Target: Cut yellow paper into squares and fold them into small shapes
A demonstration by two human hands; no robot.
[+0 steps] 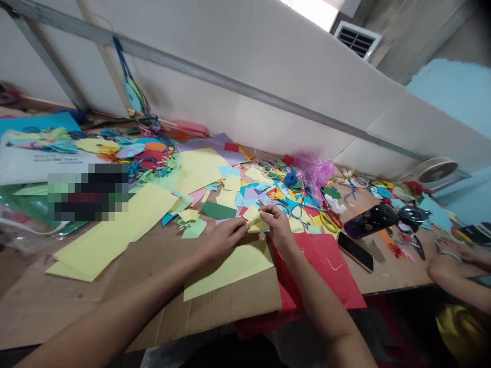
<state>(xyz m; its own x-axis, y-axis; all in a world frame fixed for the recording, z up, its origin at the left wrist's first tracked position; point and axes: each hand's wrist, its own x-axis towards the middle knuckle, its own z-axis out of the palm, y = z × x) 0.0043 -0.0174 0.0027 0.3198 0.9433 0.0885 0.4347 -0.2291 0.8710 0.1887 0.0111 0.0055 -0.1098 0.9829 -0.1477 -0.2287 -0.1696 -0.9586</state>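
Note:
A small piece of yellow paper (253,216) is pinched between my two hands, above the middle of the table. My left hand (229,234) grips its left side with thumb and fingers closed. On the other side, my right hand (276,225) has thumb and fingertips pressed on its upper right edge. Beneath them a larger yellow sheet (230,273) lies on brown cardboard (161,306). A red sheet (326,266) is under my right forearm. Just beyond my hands lie a dark green paper strip (219,210) and many coloured paper scraps (253,194).
Scissors with yellow and red handles (330,221), a phone (356,251) and a dark bottle (371,221) lie to the right. Long yellow sheets (115,235) spread at left. Another person's arm (458,271) rests at far right. A white wall (238,92) stands behind.

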